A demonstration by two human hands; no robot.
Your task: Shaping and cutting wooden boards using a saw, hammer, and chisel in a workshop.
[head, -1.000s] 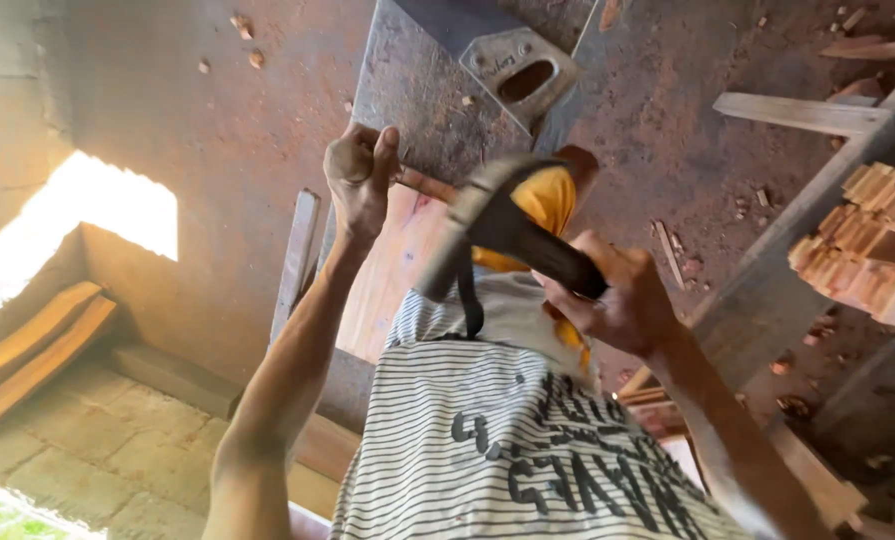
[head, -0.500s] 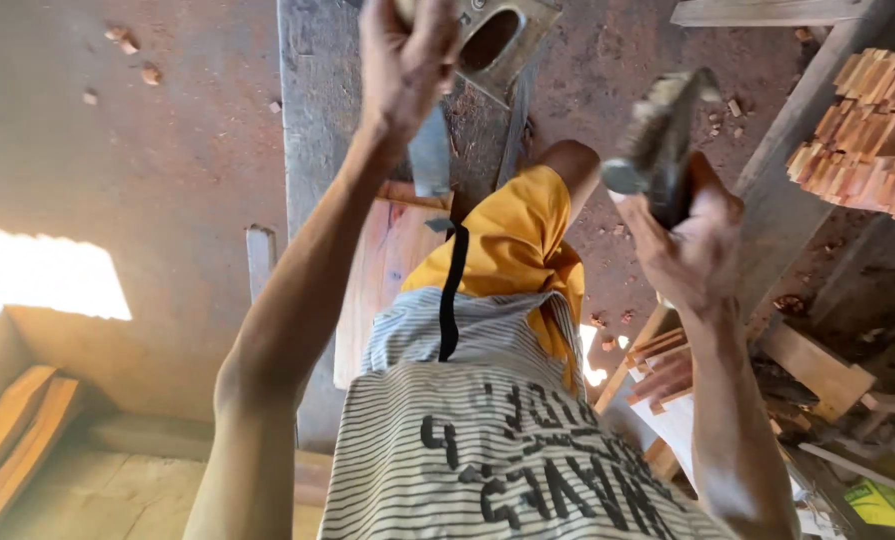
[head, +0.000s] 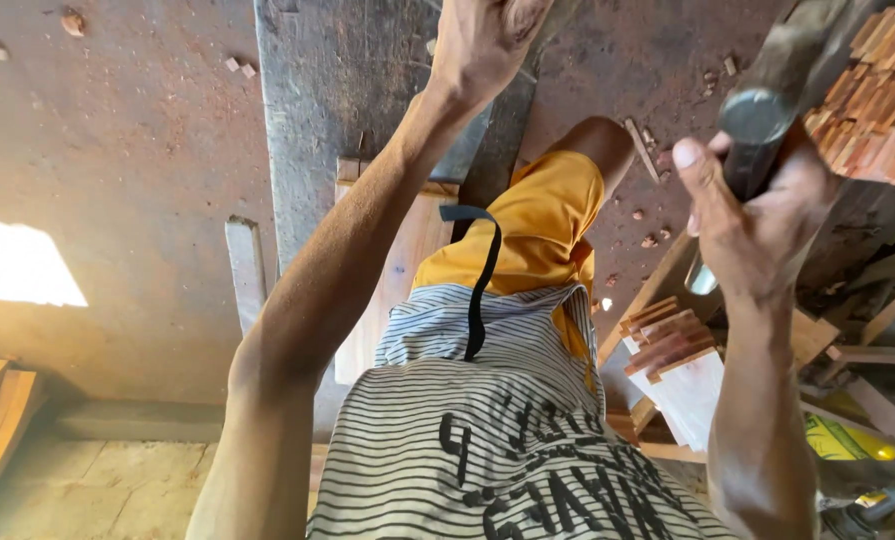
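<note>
The hammer [head: 767, 110] is up at the top right of the view, raised clear of the work, its dark handle running up and right out of the right hand [head: 757, 215]. That hand is clenched round the handle, thumb laid along it; the head itself is blurred and partly cut by the frame edge. The left hand [head: 482, 40] reaches to the far end of the grey plank [head: 317, 90] that lies along the floor in front of the person. Its fingers are curled down against the wood, but whether they pinch a nail or only steady the plank cannot be told, since the fingertips are out of view.

Judging by the lifted hammer and the steadying hand, this looks like the top of a swing in a run of hammering on the plank. A blow from here would call for a straight drop onto the spot by the left hand, with those fingers kept out of the line.

A paler board [head: 397, 270] lies under the left forearm. Cut wooden slats [head: 877, 110] are stacked at the far right, more offcuts [head: 667, 335] near the right wrist, and chips scatter the reddish floor [head: 117, 150].
</note>
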